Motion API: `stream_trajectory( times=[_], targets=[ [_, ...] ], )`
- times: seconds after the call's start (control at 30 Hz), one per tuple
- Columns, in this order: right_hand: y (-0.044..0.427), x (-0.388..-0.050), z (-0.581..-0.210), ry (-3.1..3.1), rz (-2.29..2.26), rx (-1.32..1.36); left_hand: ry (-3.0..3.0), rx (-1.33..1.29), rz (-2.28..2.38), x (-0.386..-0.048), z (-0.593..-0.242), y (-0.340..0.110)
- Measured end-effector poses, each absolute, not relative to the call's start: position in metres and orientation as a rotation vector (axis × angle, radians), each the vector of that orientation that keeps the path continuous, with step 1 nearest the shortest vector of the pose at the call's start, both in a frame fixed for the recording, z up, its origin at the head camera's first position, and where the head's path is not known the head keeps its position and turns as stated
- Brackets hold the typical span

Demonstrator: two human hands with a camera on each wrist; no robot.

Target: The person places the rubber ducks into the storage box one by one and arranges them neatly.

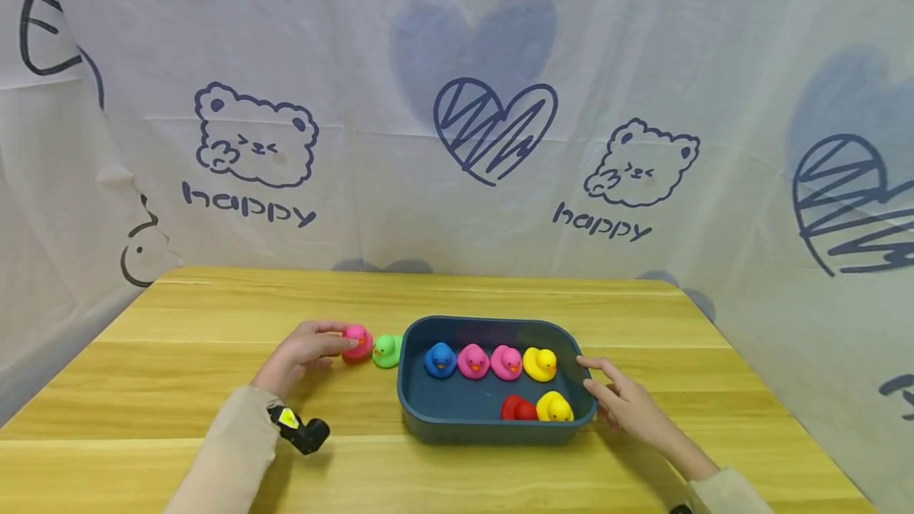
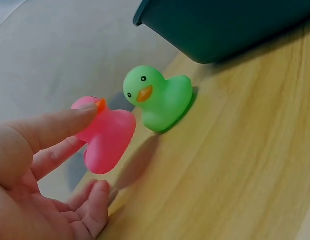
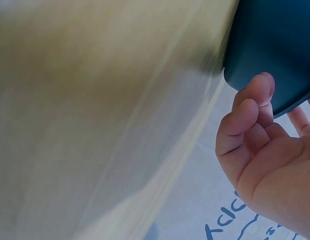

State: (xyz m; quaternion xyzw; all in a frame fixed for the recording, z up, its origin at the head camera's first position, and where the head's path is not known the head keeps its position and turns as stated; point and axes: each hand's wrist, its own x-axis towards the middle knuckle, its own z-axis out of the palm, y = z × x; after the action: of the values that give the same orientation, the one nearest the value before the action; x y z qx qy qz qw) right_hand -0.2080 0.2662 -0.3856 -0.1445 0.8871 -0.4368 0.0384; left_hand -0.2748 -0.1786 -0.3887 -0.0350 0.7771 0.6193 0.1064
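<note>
My left hand (image 1: 303,351) pinches a pink rubber duck (image 2: 112,135) between thumb and fingers, its other fingers curled below. In the left wrist view the duck is tilted and looks slightly off the table. Just right of it a green rubber duck (image 1: 386,350) sits on the table against the left end of a dark blue-green plastic bin (image 1: 493,431). The right hand (image 1: 628,407) grips the bin's right end at the rim, with curled fingers (image 3: 242,117) against the outer wall. The fingertips past the rim are partly hidden in the right wrist view.
Inside the bin, a blue duck (image 1: 440,361), two pink ducks (image 1: 474,362) and a yellow duck (image 1: 539,364) line the back. A red duck (image 1: 517,408) and another yellow duck (image 1: 554,407) sit near its front right. Behind the wooden table (image 1: 343,466) hangs a printed cloth (image 1: 371,181).
</note>
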Motion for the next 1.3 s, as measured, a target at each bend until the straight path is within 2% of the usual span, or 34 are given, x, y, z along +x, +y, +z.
stream_trajectory(
  times=[0.27,1.3],
  targets=[
    [0.266,-0.208,-0.385,2.715,-1.339,-0.448,1.997,0.021,2.088,-0.274,-0.384,-0.182],
    [0.267,-0.209,-0.387,2.693,-1.36,-0.428,2.02,0.123,2.101,-0.27,-0.352,-0.16]
  ],
)
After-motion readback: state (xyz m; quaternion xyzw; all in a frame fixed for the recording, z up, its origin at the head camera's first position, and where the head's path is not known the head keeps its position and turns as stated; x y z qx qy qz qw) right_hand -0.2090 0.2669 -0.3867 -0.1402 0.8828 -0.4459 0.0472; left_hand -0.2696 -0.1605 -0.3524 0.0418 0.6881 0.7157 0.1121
